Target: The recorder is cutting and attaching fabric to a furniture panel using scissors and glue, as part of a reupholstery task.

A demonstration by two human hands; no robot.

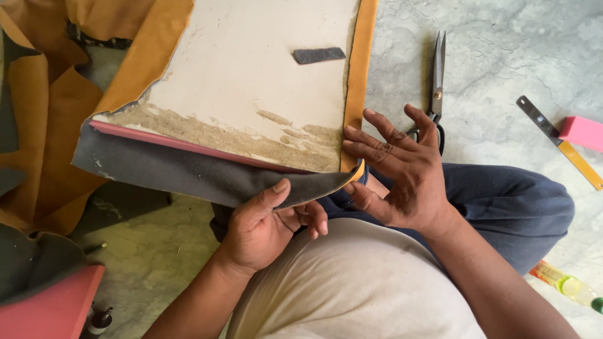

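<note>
Left hand [267,226] pinched the grey flap [188,172] hanging off the board's [251,75] near edge, thumb on top; right hand [396,169] lay open and flat on the board's near right corner, gripping nothing; flap's long axis ran left-right just ahead of both hands, left hand nearer; scissors [438,81] lay beyond the right hand.

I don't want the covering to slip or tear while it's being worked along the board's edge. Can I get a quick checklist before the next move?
1. Left hand pinching the dark grey flap: ok.
2. Right hand spread flat at the board's corner: ok.
3. Tan edging strip lying along the board's right side: ok.
4. Scissors closed on the floor, just beyond the right fingers: ok.
5. Board surface clean: not ok, rough brown residue near the lower edge.
6. Adhesive under the flap: cannot tell.
</note>
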